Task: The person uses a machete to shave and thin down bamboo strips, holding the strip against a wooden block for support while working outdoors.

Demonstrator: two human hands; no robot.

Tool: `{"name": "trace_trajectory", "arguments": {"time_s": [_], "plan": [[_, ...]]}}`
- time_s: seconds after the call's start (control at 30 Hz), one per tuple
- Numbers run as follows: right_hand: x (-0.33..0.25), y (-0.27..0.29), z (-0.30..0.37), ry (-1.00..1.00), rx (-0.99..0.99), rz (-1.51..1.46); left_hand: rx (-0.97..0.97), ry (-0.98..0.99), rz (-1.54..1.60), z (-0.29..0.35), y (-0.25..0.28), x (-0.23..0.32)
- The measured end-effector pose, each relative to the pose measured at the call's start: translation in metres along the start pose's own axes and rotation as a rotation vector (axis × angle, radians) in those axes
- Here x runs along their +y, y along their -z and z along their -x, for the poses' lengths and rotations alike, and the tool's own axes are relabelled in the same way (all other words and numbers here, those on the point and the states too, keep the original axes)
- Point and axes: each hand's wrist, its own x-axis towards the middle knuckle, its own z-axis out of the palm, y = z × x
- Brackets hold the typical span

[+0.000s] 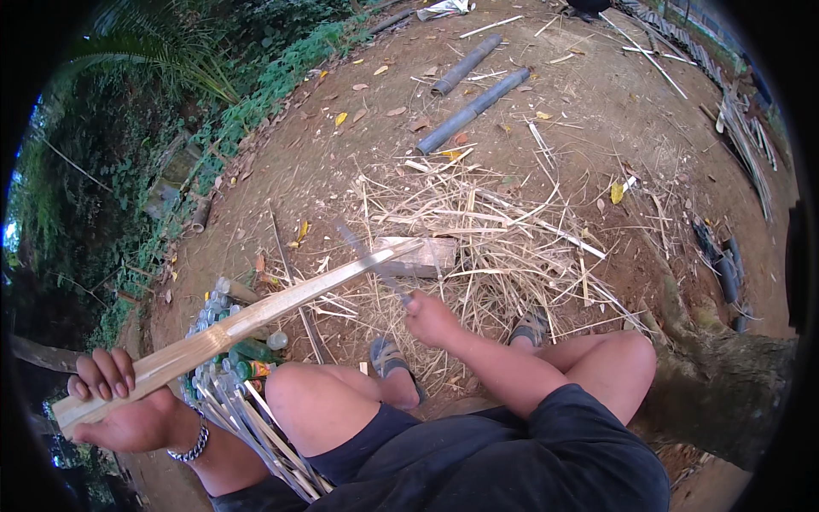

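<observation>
My left hand [136,418] is closed around the near end of a long split bamboo slat [247,317]. The slat slants away to the right, and its thin far end rests on a wooden block [426,258] on the ground. My right hand [432,321] grips a long-bladed knife [386,275], its handle mostly hidden by the fingers. The blade lies across the slat near its far end and looks slightly blurred. Bamboo shavings [512,256] are heaped around and beyond the block.
Plastic bottles [223,317] and thin bamboo strips [264,435] sit beside my left leg. Two dark pipe-like lengths [473,109] lie farther out on the dirt. A thick trunk or root [725,388] is at my right. Green plants [162,68] edge the left side.
</observation>
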Motion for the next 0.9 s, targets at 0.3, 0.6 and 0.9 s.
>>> {"name": "trace_trajectory", "arguments": {"time_s": [0.3, 0.6, 0.9], "plan": [[0.066, -0.012, -0.054, -0.065, -0.019, 0.17, 0.064, 0.003, -0.124, 0.012, 0.006, 0.014], [0.089, -0.021, -0.081, 0.046, 0.046, 0.264, 0.039, 0.033, -0.138, -0.001, 0.0, 0.0], [0.018, -0.002, -0.06, 0.071, -0.127, 0.165, 0.033, 0.012, -0.188, -0.008, 0.006, 0.009]]}}
